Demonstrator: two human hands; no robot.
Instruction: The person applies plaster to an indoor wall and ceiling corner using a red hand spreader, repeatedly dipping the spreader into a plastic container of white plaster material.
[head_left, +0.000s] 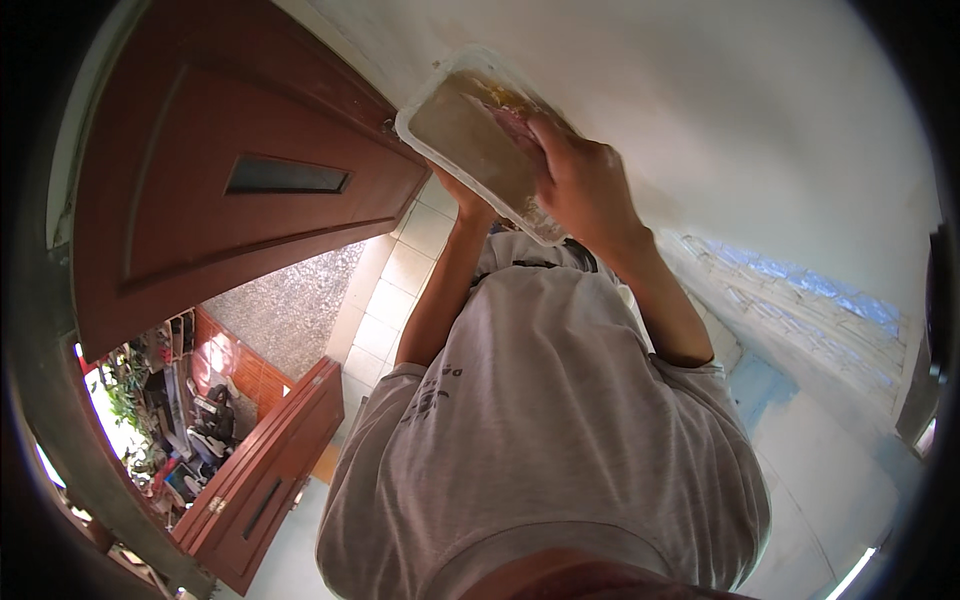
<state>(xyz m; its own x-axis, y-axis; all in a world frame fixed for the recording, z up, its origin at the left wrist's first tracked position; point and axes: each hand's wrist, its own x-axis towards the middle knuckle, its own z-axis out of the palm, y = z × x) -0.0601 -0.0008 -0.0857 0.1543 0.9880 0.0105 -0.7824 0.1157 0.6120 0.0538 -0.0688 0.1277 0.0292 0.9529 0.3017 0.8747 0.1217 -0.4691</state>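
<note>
A white rectangular plastic tub (pixel 408 128) is held up and tilted in front of my chest, close to the wall. Grey-brown matter fills its inside, with yellowish bits near the far rim. My left hand (pixel 462 190) supports the tub from below, its fingers mostly hidden behind it. Over the tub's right side reaches my right hand (pixel 585 180), its fingers closed on a pinkish, crumpled thing that looks like a wet rag (pixel 512 124). That piece dips into the tub; its exact kind is hard to make out.
A pale wall (pixel 720 120) rises ahead and to the right. Left stands a red-brown door (pixel 210 190) with a narrow pane; a second door leaf (pixel 265 480) is lower left. Beyond the doorway are plants and a motorcycle (pixel 210 420). Light floor tiles (pixel 405 268) lie below.
</note>
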